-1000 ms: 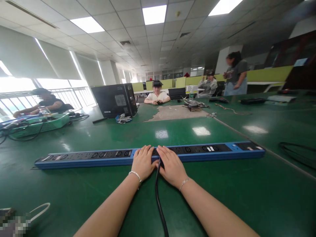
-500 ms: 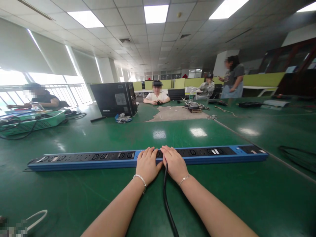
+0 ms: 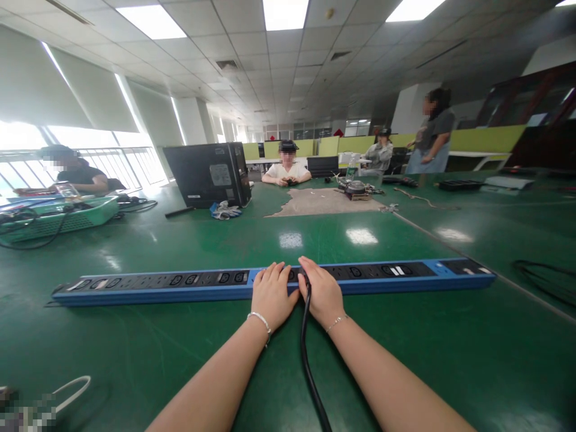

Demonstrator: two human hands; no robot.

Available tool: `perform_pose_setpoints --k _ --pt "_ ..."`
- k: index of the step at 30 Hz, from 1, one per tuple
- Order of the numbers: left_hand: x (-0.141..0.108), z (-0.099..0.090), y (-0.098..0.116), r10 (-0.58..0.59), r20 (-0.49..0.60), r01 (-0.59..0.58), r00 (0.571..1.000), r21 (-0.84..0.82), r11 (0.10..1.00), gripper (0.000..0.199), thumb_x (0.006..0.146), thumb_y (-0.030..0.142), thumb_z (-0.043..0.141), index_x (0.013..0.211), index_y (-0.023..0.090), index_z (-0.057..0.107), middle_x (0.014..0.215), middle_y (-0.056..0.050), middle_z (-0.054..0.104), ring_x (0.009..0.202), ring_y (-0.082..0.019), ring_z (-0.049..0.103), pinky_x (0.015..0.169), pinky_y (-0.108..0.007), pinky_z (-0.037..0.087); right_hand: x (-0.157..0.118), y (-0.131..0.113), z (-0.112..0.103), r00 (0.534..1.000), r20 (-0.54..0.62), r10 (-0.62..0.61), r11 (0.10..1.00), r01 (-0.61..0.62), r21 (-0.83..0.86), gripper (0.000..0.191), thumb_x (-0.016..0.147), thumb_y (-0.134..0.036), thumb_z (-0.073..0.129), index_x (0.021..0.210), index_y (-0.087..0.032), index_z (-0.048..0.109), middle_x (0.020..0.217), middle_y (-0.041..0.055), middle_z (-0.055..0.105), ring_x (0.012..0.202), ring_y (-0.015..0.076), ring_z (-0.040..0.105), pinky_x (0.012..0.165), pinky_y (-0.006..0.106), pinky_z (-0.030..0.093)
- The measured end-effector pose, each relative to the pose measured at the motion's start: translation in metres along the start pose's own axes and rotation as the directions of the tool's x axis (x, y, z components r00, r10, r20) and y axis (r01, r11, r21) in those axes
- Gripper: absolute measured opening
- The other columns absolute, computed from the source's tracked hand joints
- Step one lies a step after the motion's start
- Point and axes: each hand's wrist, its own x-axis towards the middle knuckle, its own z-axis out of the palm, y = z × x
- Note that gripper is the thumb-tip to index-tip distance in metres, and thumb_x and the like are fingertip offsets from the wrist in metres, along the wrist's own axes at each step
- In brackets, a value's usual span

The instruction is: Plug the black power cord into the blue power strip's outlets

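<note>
A long blue power strip (image 3: pixel 180 293) with a black socket face lies across the green table (image 3: pixel 180 348). My left hand (image 3: pixel 272 294) rests over its middle, fingers wrapped over the top, thumb pointing toward my other hand. Just to the right, my right hand (image 3: pixel 320 291) is closed around the end of a black cable (image 3: pixel 306 354) at the strip's sockets. The cable's plug is mostly hidden by the fingers. From there the cable runs down toward the bottom edge of the view.
Behind the strip stand a black computer case (image 3: pixel 202 174) and a glove (image 3: pixel 225 210). A green basket (image 3: pixel 85 219) with cables is at left, a coiled black cable (image 3: pixel 546 282) at right. A person (image 3: pixel 288 171) sits across the table; others are farther back.
The view has shifted slightly, so the strip and hands appear a little higher and further right. My right hand's fingers have curled more around the cable end, showing some of the plug.
</note>
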Motion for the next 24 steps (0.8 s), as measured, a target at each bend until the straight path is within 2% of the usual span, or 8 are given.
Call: perform_pose_setpoints --k 4,11,21,24 --pt "-0.0003 0.0000 0.0005 -0.011 0.009 0.011 1.000 -0.010 1.000 0.046 0.080 0.038 0.053 0.122 0.020 0.052 0.131 -0.008 0.054 0.125 -0.025 0.042 0.103 -0.043 0.030 0.0019 0.0020 0.0062 0.994 -0.021 0.104 0.990 -0.105 -0.095 0.039 0.087 -0.031 0.045 0.113 -0.006 0.059 0.103 0.0146 0.069 0.091 0.0222 0.065 0.086 0.036 0.048" --pt "0.0006 -0.0009 0.0022 -0.039 0.016 0.039 0.999 -0.019 0.999 0.046 0.078 0.039 0.055 0.121 0.021 0.053 0.131 -0.007 0.054 0.125 -0.024 0.042 0.104 -0.042 0.029 0.0018 0.0015 0.0098 0.992 -0.014 0.122 0.989 -0.123 -0.078 0.033 0.090 -0.031 0.041 0.106 -0.011 0.061 0.099 0.0113 0.070 0.090 0.0187 0.065 0.089 0.032 0.044" --pt "0.0009 0.0000 0.0025 -0.051 0.022 0.051 0.998 -0.009 0.999 0.047 0.078 0.040 0.056 0.121 0.022 0.052 0.131 -0.007 0.054 0.125 -0.025 0.042 0.104 -0.042 0.029 0.0022 0.0040 0.0098 0.992 0.023 0.122 0.992 -0.121 -0.023 0.033 0.091 -0.032 0.039 0.108 -0.013 0.060 0.100 0.0123 0.069 0.090 0.0204 0.065 0.089 0.035 0.044" --pt "0.0008 -0.0002 0.0028 -0.053 0.014 0.053 0.999 -0.012 0.999 0.047 0.078 0.040 0.056 0.121 0.022 0.052 0.130 -0.007 0.054 0.125 -0.025 0.042 0.104 -0.042 0.029 0.0038 0.0004 0.0071 0.987 0.035 0.156 0.987 -0.157 0.022 0.033 0.091 -0.033 0.039 0.107 -0.014 0.059 0.099 0.0123 0.069 0.089 0.0215 0.065 0.087 0.036 0.046"
